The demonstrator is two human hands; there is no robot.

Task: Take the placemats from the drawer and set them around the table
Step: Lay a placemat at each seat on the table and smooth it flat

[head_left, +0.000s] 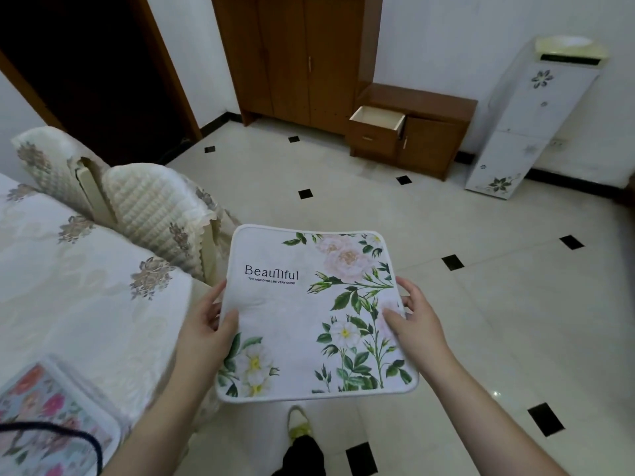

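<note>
White floral placemat (311,314), "Beautiful" printed top-left.

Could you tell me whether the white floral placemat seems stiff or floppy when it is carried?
Probably semi-flexible: the white floral placemat bows gently between the left hand and right hand without drooping. Likely light, since thumbs and fingers at its edges suffice.

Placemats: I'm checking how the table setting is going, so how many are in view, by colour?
White placemat with green leaves, held by both hands: 1
Blue placemat with pink flowers, lying on the table: 1
Total: 2
</note>
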